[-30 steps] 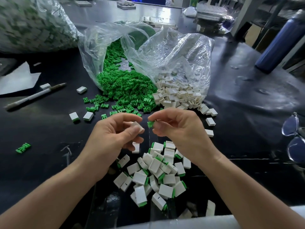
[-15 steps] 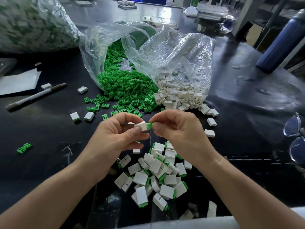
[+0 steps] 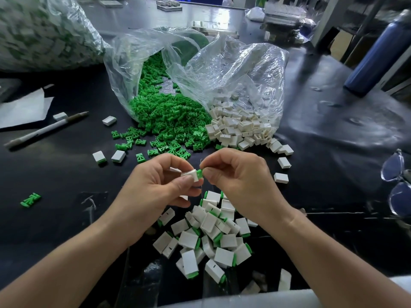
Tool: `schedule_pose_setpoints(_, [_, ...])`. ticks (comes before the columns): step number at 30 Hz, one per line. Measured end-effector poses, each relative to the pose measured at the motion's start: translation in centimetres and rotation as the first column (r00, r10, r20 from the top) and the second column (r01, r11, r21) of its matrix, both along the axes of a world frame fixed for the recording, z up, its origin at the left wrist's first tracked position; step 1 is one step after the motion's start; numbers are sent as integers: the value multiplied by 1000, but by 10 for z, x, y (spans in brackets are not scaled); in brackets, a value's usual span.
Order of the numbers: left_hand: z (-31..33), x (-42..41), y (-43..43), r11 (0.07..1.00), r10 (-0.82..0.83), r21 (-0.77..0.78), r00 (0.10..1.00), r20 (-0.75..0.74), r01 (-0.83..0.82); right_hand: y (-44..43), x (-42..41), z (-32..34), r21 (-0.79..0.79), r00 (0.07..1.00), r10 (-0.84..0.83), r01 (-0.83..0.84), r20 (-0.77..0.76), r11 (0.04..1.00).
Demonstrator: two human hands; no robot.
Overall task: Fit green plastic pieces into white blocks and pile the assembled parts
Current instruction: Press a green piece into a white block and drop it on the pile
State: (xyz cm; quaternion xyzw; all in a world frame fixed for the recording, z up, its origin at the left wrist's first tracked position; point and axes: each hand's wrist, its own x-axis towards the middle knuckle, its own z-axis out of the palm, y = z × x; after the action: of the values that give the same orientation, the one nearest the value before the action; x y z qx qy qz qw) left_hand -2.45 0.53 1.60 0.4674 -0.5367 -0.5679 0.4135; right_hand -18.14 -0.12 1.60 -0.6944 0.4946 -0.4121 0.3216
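Over the pile (image 3: 209, 236) of assembled parts near the front of the table (image 3: 66, 174), a white block (image 3: 191, 174) is pinched between thumb and fingers of the left hand (image 3: 160, 187). A green piece (image 3: 199, 173) is pinched at the fingertips of the right hand (image 3: 240, 176) and is butted into the block's right end, green showing outside it; insertion depth cannot be told. Behind the hands, green stock (image 3: 169, 116) is spilled from the left bag (image 3: 124, 63), white stock (image 3: 240, 127) from the right bag (image 3: 244, 70); the heaps touch. A pen (image 3: 46, 129) is laid far left, glasses (image 3: 395, 181) at the right edge, a blue bottle (image 3: 375, 54) back right.
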Motion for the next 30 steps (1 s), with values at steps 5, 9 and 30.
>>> schedule_pose_setpoints(5, [1,0,0,1000,0,-9,1000,21,0,1,1,-2,-16,1000,9,-9,-14,1000])
schedule_pose_setpoints(9, [1,-1,1,1000,-3,-17,1000,-20,3,2,2,-2,-3,1000,17,-17,-1,1000])
schedule_pose_setpoints(30, [3,-1,1,999,-15,-50,1000,-23,14,3,2,0,62,994,52,-47,-92,997])
